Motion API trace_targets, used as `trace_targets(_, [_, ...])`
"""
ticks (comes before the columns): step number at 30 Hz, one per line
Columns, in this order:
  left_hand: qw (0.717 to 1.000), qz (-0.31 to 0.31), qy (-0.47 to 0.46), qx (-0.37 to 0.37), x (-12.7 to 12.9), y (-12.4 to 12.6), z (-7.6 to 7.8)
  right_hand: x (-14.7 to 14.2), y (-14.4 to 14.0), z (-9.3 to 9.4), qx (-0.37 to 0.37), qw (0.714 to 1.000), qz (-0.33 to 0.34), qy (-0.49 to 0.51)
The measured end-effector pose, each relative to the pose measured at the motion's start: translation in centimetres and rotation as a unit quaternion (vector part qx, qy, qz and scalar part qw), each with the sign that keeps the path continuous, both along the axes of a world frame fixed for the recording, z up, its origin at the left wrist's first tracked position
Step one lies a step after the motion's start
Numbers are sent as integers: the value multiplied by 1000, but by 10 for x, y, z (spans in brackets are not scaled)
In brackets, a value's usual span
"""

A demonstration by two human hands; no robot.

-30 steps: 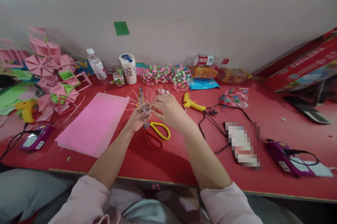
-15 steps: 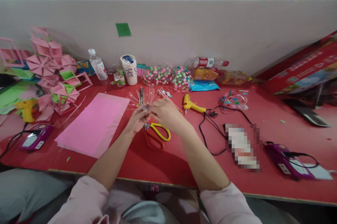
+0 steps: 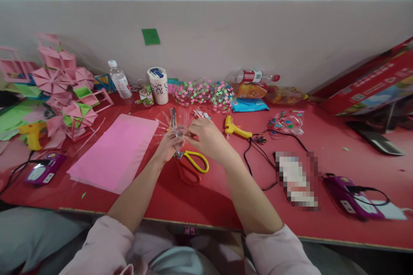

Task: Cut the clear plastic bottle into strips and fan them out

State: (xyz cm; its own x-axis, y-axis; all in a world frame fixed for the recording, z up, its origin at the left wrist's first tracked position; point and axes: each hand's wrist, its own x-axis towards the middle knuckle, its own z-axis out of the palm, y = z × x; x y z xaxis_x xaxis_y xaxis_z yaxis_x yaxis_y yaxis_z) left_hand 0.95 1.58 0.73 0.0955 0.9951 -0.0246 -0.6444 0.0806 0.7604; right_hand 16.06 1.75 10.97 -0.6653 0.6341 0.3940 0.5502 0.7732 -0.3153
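Observation:
My left hand (image 3: 167,146) and my right hand (image 3: 206,136) meet above the red table (image 3: 226,189), both pinching a small clear bundle of thin sticks (image 3: 178,128) that fan out upward. Just beneath the hands lie scissors (image 3: 190,165) with one yellow and one orange handle. A pink paper sheet (image 3: 116,151) lies flat to the left of my left hand. A yellow glue gun (image 3: 235,128) rests to the right of my right hand, its black cord trailing toward me.
A white cup (image 3: 158,84), a water bottle (image 3: 119,79) and a pile of star shapes (image 3: 203,92) line the partition wall. Pink paper models (image 3: 61,90) crowd the left. Two purple devices (image 3: 41,171) (image 3: 353,195), a confetti bag (image 3: 286,121) and a red box (image 3: 371,85) also sit here.
My right hand has drawn back slightly toward the bundle after reaching forward; the sticks it fanned out half a second ago are gathered closer. The left hand stays put.

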Motion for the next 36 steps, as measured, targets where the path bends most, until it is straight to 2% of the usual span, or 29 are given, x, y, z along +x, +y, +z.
trace_targets(5, [1000,12,0,9,0,0,-1,6,-1,4,-5,1000,10,-1])
trace_targets(10, [1000,24,-1,-14,0,-1,2,16,-3,11,-13,1000,17,-6])
trace_targets(17, [999,16,27,26,0,-2,4,27,-4,20,-6,1000,9,21])
trace_targets(24, [999,28,21,18,0,1,1,21,-12,23,-12,999,35,-2])
trace_targets(29, [999,32,17,34,-2,3,-3,13,-28,28,38,997,49,-37])
trace_targets(32, [998,43,10,33,-3,3,-3,8,-33,29,82,995,16,-57])
trace_targets(36, [998,56,15,38,-4,3,-2,3,-30,25,102,991,-17,-81])
